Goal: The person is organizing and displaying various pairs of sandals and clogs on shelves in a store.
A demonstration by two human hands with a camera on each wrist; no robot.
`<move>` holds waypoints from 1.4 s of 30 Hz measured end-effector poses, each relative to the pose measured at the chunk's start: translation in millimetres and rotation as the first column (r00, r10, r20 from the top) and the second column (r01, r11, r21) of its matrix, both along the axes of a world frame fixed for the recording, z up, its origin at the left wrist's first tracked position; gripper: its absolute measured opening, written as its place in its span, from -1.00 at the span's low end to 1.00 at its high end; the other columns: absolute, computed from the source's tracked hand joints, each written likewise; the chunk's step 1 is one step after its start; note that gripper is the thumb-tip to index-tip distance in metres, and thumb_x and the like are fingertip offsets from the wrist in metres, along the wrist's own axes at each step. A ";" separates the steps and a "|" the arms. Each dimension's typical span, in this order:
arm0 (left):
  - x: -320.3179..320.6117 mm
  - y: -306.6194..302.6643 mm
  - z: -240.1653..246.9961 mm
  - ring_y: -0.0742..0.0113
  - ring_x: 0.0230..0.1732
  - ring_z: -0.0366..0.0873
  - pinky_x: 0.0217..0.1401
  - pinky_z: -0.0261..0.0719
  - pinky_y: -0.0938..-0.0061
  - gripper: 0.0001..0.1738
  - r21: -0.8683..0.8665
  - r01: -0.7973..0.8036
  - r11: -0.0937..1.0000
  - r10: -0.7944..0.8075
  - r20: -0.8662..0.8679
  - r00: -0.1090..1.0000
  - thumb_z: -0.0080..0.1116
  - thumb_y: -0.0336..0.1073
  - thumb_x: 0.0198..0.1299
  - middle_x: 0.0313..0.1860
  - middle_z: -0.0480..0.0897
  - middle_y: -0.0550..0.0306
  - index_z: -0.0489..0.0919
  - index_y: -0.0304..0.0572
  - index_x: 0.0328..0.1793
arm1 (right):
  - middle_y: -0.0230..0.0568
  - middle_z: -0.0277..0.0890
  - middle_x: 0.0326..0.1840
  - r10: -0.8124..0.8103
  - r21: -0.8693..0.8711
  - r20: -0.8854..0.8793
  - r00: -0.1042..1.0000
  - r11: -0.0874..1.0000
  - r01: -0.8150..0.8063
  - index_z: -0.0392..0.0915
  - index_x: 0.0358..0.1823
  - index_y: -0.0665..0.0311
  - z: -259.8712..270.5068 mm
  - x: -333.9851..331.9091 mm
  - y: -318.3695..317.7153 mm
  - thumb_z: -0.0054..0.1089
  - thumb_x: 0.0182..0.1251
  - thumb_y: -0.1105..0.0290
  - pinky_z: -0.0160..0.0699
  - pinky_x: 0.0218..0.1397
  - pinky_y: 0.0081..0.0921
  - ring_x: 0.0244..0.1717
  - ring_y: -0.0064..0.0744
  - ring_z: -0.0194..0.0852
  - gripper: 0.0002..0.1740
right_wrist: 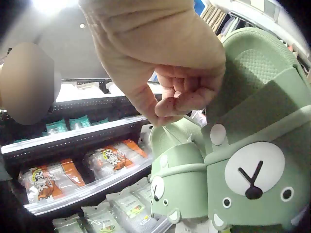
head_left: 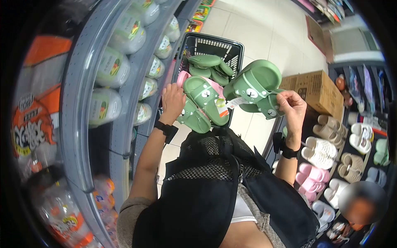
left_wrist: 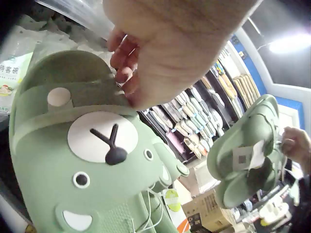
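In the head view my left hand (head_left: 173, 102) grips a pair of green bear-face slippers (head_left: 203, 89) over the near end of a black shopping basket (head_left: 213, 36). A round yellow-green tag with orange hangs at this pair. Off to the right, my right hand (head_left: 292, 106) holds up a second green bear-face pair (head_left: 258, 76). In the right wrist view its thumb and fingertips pinch a thin tie cord (right_wrist: 169, 133) above these slippers. A white tag (left_wrist: 248, 156) dangles from this pair in the left wrist view. More green slippers (head_left: 204, 61) and a pink slipper (head_left: 182, 76) show at the basket.
Grey shelves (head_left: 84, 124) with packs of white bowls (head_left: 113, 68) run along the left. To the right stands a cardboard box (head_left: 316, 91), near a rack of slippers including white ones (head_left: 319, 152). Pale floor tiles (head_left: 264, 29) lie between, and another person (head_left: 362, 204) is at lower right.
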State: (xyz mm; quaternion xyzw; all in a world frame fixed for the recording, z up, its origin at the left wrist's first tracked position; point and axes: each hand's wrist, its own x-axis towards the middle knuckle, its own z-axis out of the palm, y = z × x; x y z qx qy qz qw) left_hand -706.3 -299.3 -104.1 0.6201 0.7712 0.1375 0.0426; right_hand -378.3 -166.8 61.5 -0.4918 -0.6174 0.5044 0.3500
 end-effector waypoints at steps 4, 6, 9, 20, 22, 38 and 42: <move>-11.4 11.7 -17.6 0.12 -0.15 0.42 -0.11 0.35 0.24 -0.89 -0.016 0.128 0.992 -0.129 -0.038 0.991 0.20 -0.31 0.05 -0.30 0.49 0.11 0.59 -0.15 -0.32 | -0.50 0.50 -0.49 -0.159 0.002 -0.013 0.987 0.987 0.159 0.60 -0.33 0.33 -10.0 11.0 -26.7 0.24 0.24 0.51 0.18 -0.48 -0.82 -0.56 -0.80 0.25 -0.96; -11.6 9.4 -20.9 0.11 -0.17 0.43 -0.11 0.34 0.24 -0.91 -0.011 0.153 0.988 -0.154 -0.023 0.988 0.15 -0.32 0.08 -0.33 0.52 0.10 0.57 -0.16 -0.35 | -0.50 0.49 -0.49 -0.220 -0.005 -0.023 0.975 0.975 0.220 0.60 -0.33 0.32 -14.4 20.0 -40.5 0.24 0.24 0.51 0.17 -0.49 -0.82 -0.56 -0.80 0.24 -0.97; -7.3 7.0 -2.7 0.08 -0.20 0.44 -0.13 0.33 0.23 -0.91 0.015 0.163 0.987 -0.163 0.132 0.978 0.10 -0.32 0.13 -0.33 0.56 0.07 0.54 -0.16 -0.32 | -0.51 0.49 -0.48 -0.298 0.003 -0.059 0.953 0.954 0.299 0.60 -0.32 0.32 -18.1 36.5 -61.4 0.23 0.24 0.51 0.17 -0.49 -0.82 -0.57 -0.80 0.23 -0.97; 116.6 -30.7 103.3 0.13 -0.13 0.45 0.01 0.26 0.24 -0.94 0.306 0.545 0.781 -0.577 0.017 0.817 0.16 -0.39 0.08 -0.33 0.54 0.09 0.54 -0.14 -0.30 | -0.51 0.52 -0.54 -0.577 0.039 0.065 0.814 0.817 0.576 0.62 -0.41 0.33 -25.6 140.6 -198.1 0.30 0.16 0.48 0.38 -0.44 -0.76 -0.51 -0.77 0.37 -0.93; 139.6 -35.4 105.0 0.10 -0.13 0.46 0.07 0.26 0.26 -0.94 0.383 0.634 0.672 -0.664 -0.066 0.745 0.15 -0.39 0.10 -0.33 0.54 0.06 0.53 -0.17 -0.30 | -0.46 0.56 -0.53 -0.640 0.099 0.098 0.762 0.768 0.633 0.64 -0.40 0.30 -27.6 154.0 -233.8 0.31 0.13 0.41 0.46 -0.38 -0.70 -0.49 -0.74 0.43 -0.89; 428.6 -158.6 118.9 0.06 -0.20 0.47 -0.01 0.29 0.28 -0.95 0.344 0.939 0.027 -0.999 -0.010 0.032 0.05 -0.42 0.22 -0.32 0.57 0.04 0.51 -0.23 -0.24 | -0.18 0.60 -0.54 -0.982 0.128 0.131 0.139 0.156 0.979 0.65 -0.40 0.33 -79.5 296.8 -586.2 0.26 0.03 0.41 0.50 -0.35 -0.51 -0.52 -0.40 0.56 -0.86; 496.9 -180.3 115.5 0.05 -0.23 0.48 -0.05 0.30 0.30 -0.95 0.316 0.940 -0.128 -0.991 -0.009 -0.132 0.06 -0.43 0.22 -0.32 0.56 0.03 0.50 -0.24 -0.26 | -0.26 0.60 -0.55 -0.996 0.051 0.064 -0.069 -0.066 0.997 0.65 -0.38 0.35 -85.9 306.7 -642.9 0.26 0.07 0.45 0.46 -0.38 -0.61 -0.52 -0.60 0.50 -0.88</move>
